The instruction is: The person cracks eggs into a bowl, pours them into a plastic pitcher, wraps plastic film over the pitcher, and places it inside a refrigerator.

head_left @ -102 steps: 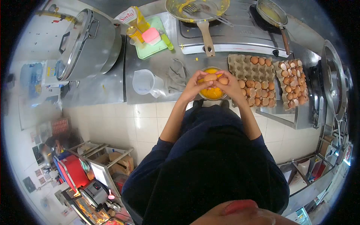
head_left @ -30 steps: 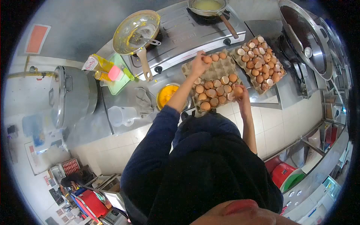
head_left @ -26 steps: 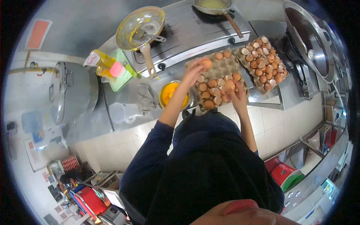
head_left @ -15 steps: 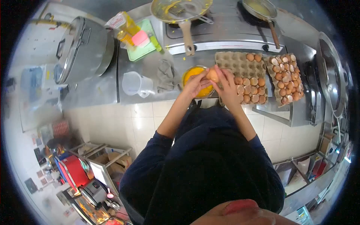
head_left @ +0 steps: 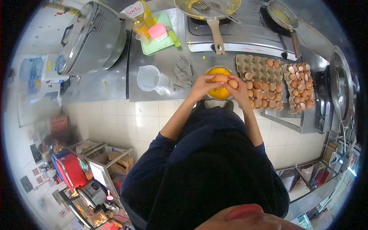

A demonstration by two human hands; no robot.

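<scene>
Both my hands are over a round bowl [head_left: 219, 70] of yellow beaten-looking egg. In my left hand [head_left: 202, 86] the fingers grip a brown egg [head_left: 220, 78], thumb along its lower side. A second brown egg [head_left: 232, 83] is held by the fingertips of my right hand [head_left: 240, 92], close beside the first. I cannot tell whether these are whole eggs or shell halves. Right of the bowl lies a cardboard egg tray [head_left: 248, 63], with brown eggs or shells in its nearer rows and a pale-rimmed shell [head_left: 248, 76] at its left.
A second tray of eggshells [head_left: 301, 86] lies farther right. Left of the bowl are a grey cloth [head_left: 182, 73] and a plastic jug [head_left: 152, 79]. Behind stand a stove [head_left: 249, 36], a frying pan [head_left: 208, 15] with its handle toward me, and a green board [head_left: 163, 45]. A large pot [head_left: 94, 42] stands left.
Two brown egg pieces now show between my hands, where one egg showed before. A pale-rimmed shell has appeared in the nearer tray. The counter has shifted right in view.
</scene>
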